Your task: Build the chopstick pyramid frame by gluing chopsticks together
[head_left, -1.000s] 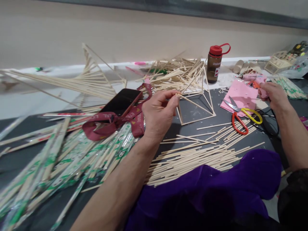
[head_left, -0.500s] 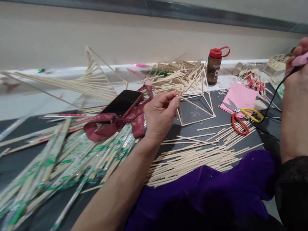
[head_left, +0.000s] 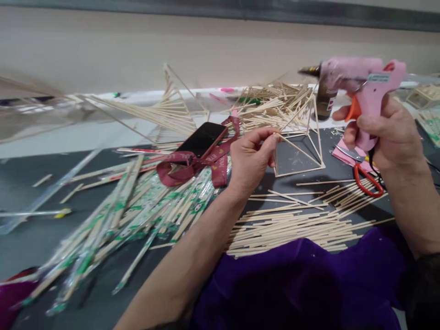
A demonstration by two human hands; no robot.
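My left hand [head_left: 252, 158] pinches the end of a thin wooden stick at a corner of a small stick frame [head_left: 299, 172]. The frame stands on the dark tabletop, with a square-looking base and sticks rising to a peak at its right rear. In my right hand [head_left: 395, 133] is a pink glue gun [head_left: 357, 80] with an orange trigger, held up over the right side of the table. Its nozzle points left, above and beyond the frame. Loose wooden sticks [head_left: 292, 229] lie in rows just in front of the frame.
Wrapped chopsticks [head_left: 137, 215] cover the left side. A phone [head_left: 202, 139] and a red lanyard [head_left: 177, 169] lie by my left hand. Scissors [head_left: 367, 181] rest on pink paper at the right. Behind are a stick pile [head_left: 271, 110], a bottle [head_left: 323, 103] and a twisted stick structure [head_left: 165, 110].
My right hand has come in from the right edge, bringing the glue gun into full view. My left hand keeps its pinch at the frame's corner. The view has turned left.
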